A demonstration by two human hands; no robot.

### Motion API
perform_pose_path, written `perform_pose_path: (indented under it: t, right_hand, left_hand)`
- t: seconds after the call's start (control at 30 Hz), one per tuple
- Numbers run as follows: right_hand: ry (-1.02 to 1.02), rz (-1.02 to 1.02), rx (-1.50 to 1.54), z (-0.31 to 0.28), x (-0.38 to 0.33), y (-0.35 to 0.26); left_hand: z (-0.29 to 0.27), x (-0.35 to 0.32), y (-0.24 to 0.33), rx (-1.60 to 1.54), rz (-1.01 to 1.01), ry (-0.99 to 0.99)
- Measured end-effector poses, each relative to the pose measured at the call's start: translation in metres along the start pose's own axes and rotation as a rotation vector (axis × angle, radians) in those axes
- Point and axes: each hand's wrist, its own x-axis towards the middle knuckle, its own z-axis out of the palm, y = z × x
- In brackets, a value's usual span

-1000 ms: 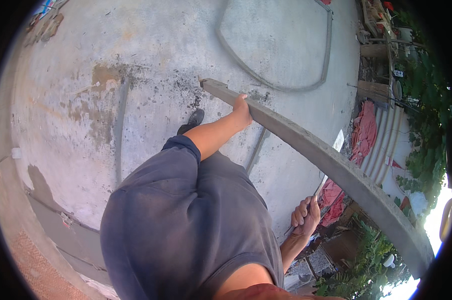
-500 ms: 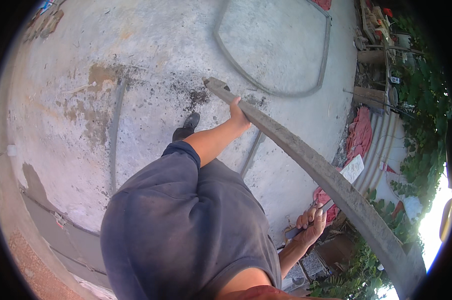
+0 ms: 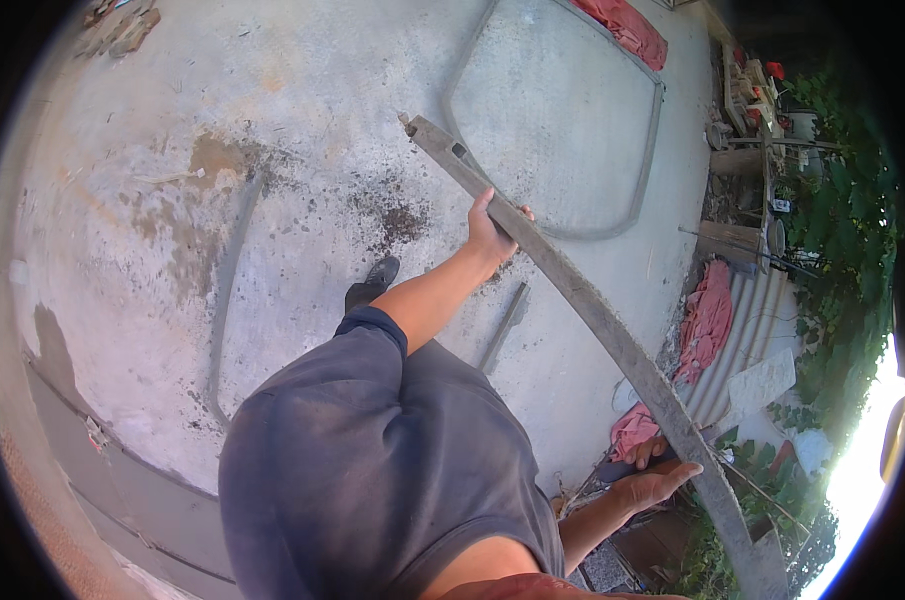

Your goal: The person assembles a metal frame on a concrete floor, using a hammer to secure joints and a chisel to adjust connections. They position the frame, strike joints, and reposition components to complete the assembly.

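A long grey beam (image 3: 597, 312) with a rough, caked-looking surface slants from the upper middle to the lower right, with a small dark slot near its upper end. My left hand (image 3: 490, 232) is closed around it near that end, fingertips showing past the far edge. My right hand (image 3: 654, 482) is by the lower part, its thumb side against the beam's edge. A dark handle lies in its fingers, partly hidden. Past the beam, in line with the handle, is a pale rectangular blade (image 3: 764, 386), apparently part of the same trowel-like tool.
Beyond the beam, a bent grey frame (image 3: 652, 130) lies on the concrete floor. A short grey strip (image 3: 504, 328) is near my legs. Pink cloth (image 3: 707, 318), corrugated sheets (image 3: 740, 352), wood scraps and leafy plants (image 3: 832, 230) line the right side.
The view has shifted, with the floor lower in the picture. My right hand has moved to the beam's edge, and the pale blade has shifted right. My left hand keeps its grip.
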Motion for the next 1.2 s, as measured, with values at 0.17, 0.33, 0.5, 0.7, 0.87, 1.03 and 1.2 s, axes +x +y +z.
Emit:
perform_pose_path:
  t: [0.17,0.33,0.5,0.7,0.87,1.03,1.2]
  right_hand:
    - [-0.051,-0.025,0.182,-0.024,0.02,0.027]
    - [-0.089,-0.082,0.296,-0.047,0.032,0.068]
    - [-0.087,-0.157,0.348,-0.085,0.008,0.083]
    - [-0.108,-0.013,0.494,-0.073,0.017,0.128]
    - [-0.073,0.019,0.554,-0.08,0.0,0.142]
    - [-0.079,0.016,0.526,-0.095,-0.021,0.143]
    - [-0.035,0.085,0.534,-0.114,-0.035,0.145]
  left_hand:
    - [0.073,-0.027,0.021,-0.015,-0.002,-0.25]
    - [0.139,-0.046,0.033,0.066,0.128,-0.393]
    - [0.169,-0.123,0.014,0.125,0.176,-0.464]
    - [0.206,-0.11,0.018,0.265,0.237,-0.315]
    - [0.195,-0.111,0.015,0.3,0.228,-0.374]
    - [0.172,-0.131,0.012,0.311,0.196,-0.259]
    - [0.135,-0.118,0.011,0.277,0.148,-0.174]
